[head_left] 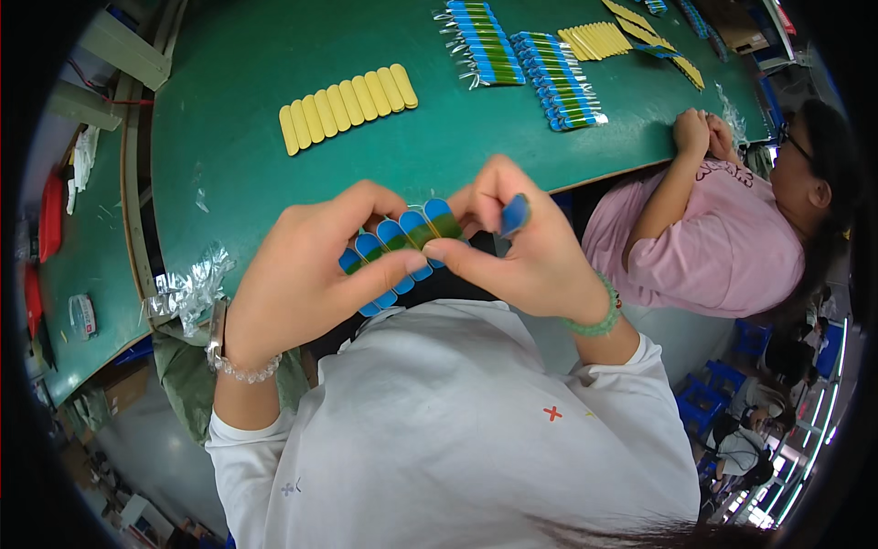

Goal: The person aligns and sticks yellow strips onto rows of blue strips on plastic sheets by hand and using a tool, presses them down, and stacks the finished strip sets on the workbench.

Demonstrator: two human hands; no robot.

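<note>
In front of my chest, my left hand point(315, 265) is closed on a row of short, round-ended blue and green nail files point(413, 229). Its thumb lies across their near side, and its fingers are partly hidden behind them. My right hand point(530, 252) pinches the right end of the same row with its thumb. Another blue-green round-ended piece point(515, 216) sticks out between the right hand's curled fingers. Beyond my hands, yellow round-ended nail files point(347, 107) lie side by side on the green table point(238, 174).
Blue-green files in clear wrappers point(485, 46) lie at the far right, near more yellow files point(594, 41). Crumpled clear plastic point(197, 284) hangs at the table's left edge. A co-worker in a pink shirt point(700, 233) sits to my right. Blue stools point(709, 393) stand behind that person.
</note>
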